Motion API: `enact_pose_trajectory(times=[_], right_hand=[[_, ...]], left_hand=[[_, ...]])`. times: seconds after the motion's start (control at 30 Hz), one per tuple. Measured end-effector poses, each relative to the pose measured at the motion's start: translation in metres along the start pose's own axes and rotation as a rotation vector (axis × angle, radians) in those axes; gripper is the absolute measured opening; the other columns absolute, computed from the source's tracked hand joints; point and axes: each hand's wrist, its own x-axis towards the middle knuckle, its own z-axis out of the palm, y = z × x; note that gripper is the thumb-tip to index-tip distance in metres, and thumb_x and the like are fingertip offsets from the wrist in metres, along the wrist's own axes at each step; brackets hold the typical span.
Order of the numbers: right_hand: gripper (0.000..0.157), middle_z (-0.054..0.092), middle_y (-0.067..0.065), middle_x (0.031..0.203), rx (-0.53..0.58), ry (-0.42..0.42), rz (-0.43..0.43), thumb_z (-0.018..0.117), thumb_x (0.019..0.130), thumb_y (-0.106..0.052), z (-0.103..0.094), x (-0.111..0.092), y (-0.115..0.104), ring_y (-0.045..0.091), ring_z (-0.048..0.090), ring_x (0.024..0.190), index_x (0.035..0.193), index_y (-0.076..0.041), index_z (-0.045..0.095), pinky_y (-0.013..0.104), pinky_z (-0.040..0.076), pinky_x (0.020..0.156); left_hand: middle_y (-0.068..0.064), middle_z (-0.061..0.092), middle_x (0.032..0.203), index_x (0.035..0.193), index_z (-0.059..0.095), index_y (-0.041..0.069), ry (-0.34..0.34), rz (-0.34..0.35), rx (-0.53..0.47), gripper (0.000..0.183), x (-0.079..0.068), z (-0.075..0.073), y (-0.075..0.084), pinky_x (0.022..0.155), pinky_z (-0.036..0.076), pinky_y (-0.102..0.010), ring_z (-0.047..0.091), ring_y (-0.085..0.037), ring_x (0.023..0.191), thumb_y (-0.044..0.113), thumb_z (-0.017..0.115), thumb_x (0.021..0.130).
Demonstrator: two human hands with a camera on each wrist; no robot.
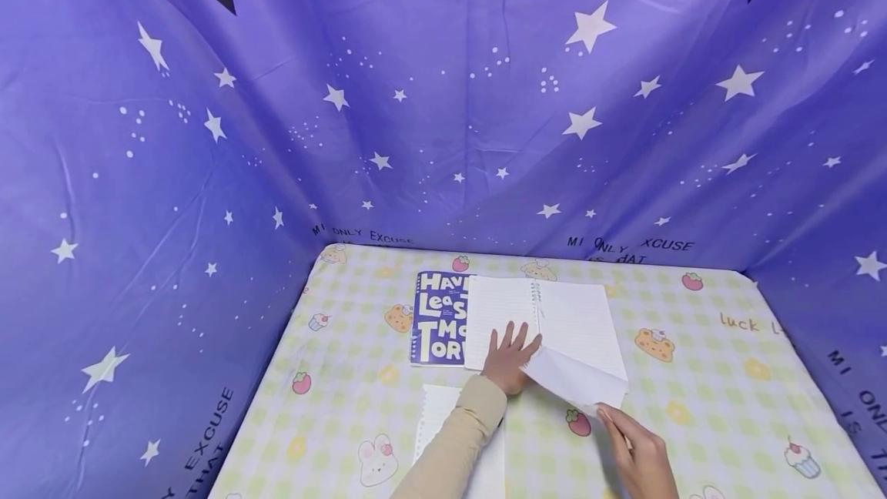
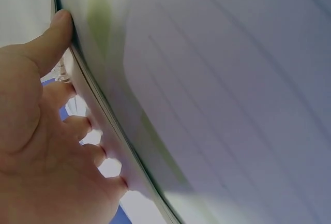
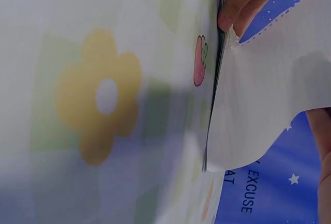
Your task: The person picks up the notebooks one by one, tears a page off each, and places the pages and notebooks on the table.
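An open spiral notebook (image 1: 582, 322) with white lined pages lies on the table. My left hand (image 1: 509, 359) presses its lower middle near the coil, fingers spread; in the left wrist view the thumb (image 2: 54, 35) rests at the notebook's near edge. A white sheet of paper (image 1: 575, 380) is lifted and folded over the lower right page. My right hand (image 1: 636, 449) pinches its lower right corner. Along the sheet (image 3: 279, 89) in the right wrist view runs a row of punched holes, pulled away from the coil in its lower part.
A blue notebook (image 1: 436, 318) with large white lettering lies partly under the open one. Beneath my left forearm is a loose lined sheet (image 1: 436, 410) with a punched edge. A checked cloth (image 1: 707, 406) covers the table, and purple star-printed curtains (image 1: 471, 98) stand around it.
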Motion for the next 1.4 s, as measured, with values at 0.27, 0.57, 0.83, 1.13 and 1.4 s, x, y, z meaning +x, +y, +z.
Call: enact_pose_trajectory(times=[0.27,0.57,0.83,1.13,1.4], right_hand=[[0.031,0.074,0.021,0.087,-0.004,-0.01,-0.047,0.072,0.066,0.025,-0.005,-0.001,-0.005,-0.027,0.041,0.106,0.092,0.007,0.074,-0.002,0.046,0.076],[0.026,0.073,0.023,0.086,0.024,0.013,-0.13,0.07,0.071,0.024,-0.009,0.001,-0.014,-0.023,0.044,0.11,0.092,0.008,0.073,-0.001,0.046,0.082],[0.045,0.071,0.018,0.08,0.078,0.044,-0.185,0.049,0.103,-0.028,-0.019,0.012,-0.022,-0.022,0.05,0.106,0.092,0.009,0.071,0.001,0.048,0.08],[0.03,0.071,0.013,0.078,0.044,0.01,-0.168,0.054,0.102,-0.017,-0.033,0.023,-0.042,-0.018,0.057,0.086,0.094,0.005,0.072,0.002,0.049,0.068],[0.049,0.071,0.014,0.077,0.049,0.098,-0.179,0.05,0.102,-0.036,-0.037,0.026,-0.047,-0.02,0.055,0.087,0.09,0.005,0.074,0.002,0.047,0.062]], left_hand=[[-0.002,0.03,0.162,0.154,0.037,0.03,0.002,-0.006,0.006,0.067,0.002,0.001,0.0,0.122,0.024,-0.048,0.025,-0.026,0.151,0.041,0.061,0.092],[-0.003,0.03,0.162,0.154,0.037,0.028,-0.012,0.004,0.008,0.063,-0.001,0.0,-0.001,0.121,0.026,-0.049,0.025,-0.028,0.151,0.044,0.055,0.095],[0.001,0.022,0.165,0.156,0.03,0.033,-0.012,-0.031,-0.011,0.071,0.007,0.016,0.0,0.124,0.018,-0.048,0.017,-0.024,0.153,0.059,0.052,0.094],[0.001,0.025,0.164,0.155,0.033,0.033,-0.015,-0.041,-0.002,0.076,0.002,0.006,0.002,0.123,0.021,-0.047,0.02,-0.024,0.152,0.067,0.052,0.089],[0.001,0.023,0.164,0.155,0.032,0.034,-0.015,-0.041,-0.003,0.077,0.003,0.01,0.001,0.123,0.021,-0.048,0.019,-0.023,0.152,0.066,0.054,0.089]])
